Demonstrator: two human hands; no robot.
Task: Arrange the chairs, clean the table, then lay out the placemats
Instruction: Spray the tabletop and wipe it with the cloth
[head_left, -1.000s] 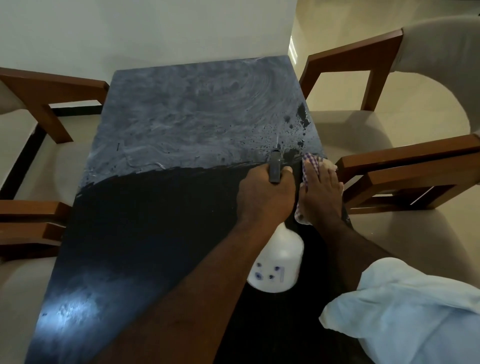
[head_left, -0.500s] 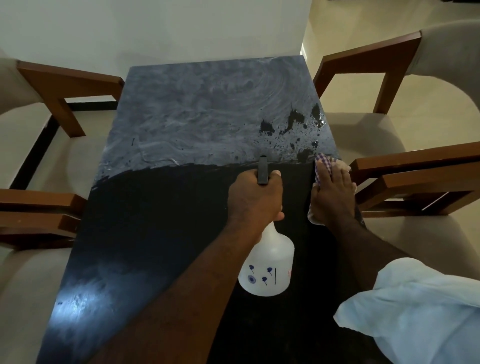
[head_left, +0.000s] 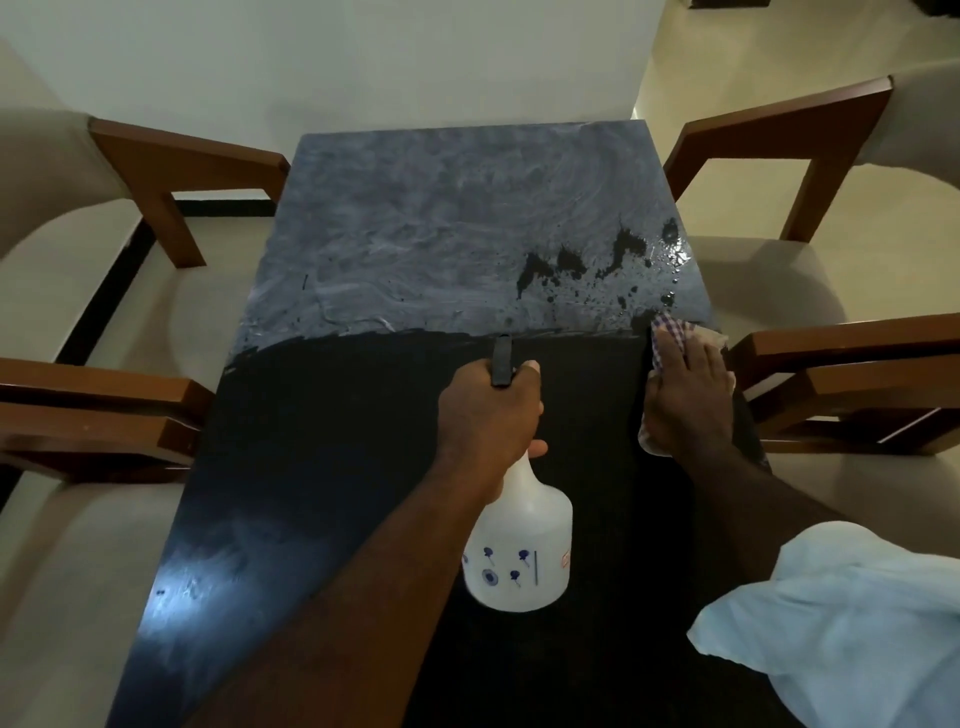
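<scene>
Two hands work over the dark table (head_left: 322, 467), and four cushioned chairs (head_left: 176, 166) with wooden arms stand along its left and right edges, two to a side. The left hand (head_left: 488, 410) curls round the neck of a white spray bottle (head_left: 519, 551), held over the middle of the table with its black nozzle (head_left: 502, 361) pointing toward the far edge. The right hand (head_left: 685, 395) lies flat with its fingers straight, pressing a checked cloth (head_left: 670, 330) onto the table at its right edge. Just beyond the cloth, toward the far right corner, dark wet splashes (head_left: 571, 265) sit on the far half, which is grey and smeared. The near half is black and glossy, with a patch of glare (head_left: 208, 577) by the left edge. A pale blue sleeve (head_left: 841, 613) covers the right arm above the near right corner.
</scene>
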